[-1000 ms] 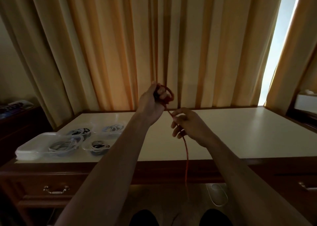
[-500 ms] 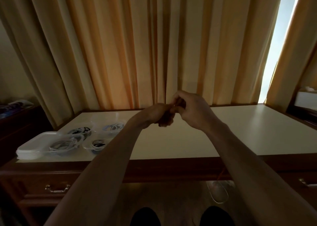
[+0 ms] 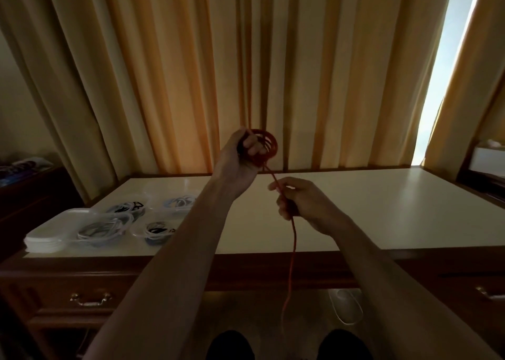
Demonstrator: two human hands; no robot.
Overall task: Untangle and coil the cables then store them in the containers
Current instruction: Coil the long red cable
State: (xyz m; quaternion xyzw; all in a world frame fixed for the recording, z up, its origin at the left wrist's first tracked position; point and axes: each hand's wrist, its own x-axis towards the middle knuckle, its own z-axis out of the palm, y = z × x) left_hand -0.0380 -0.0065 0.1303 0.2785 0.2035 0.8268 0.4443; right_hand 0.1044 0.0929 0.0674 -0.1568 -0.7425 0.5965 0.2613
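red cable (image 3: 293, 231) held in both hands above the desk (image 3: 382, 209). left hand (image 3: 240, 160) raised, fingers curled round a small coil (image 3: 263, 146) of the cable, several loops showing past the fingers. from the coil a straight run slants down to the right hand (image 3: 297, 198), lower and nearer the person, which pinches the cable between thumb and fingers. below that hand the cable hangs past the desk's front edge toward the floor; its lower end fades into dark between two shoes (image 3: 232, 346).

containers (image 3: 109, 227) sit on the desk's left part, clear plastic, four of them with coiled cables inside: pale ones and black-and-white ones. just left of them, a stack of white lids (image 3: 52, 236), touching the nearest container.

behind the desk, orange curtains (image 3: 191, 73), a bright gap at far right. drawer handle (image 3: 90, 299) on the desk front at left. pale cable loop (image 3: 349, 307) on the floor under the desk, right of the red cable.
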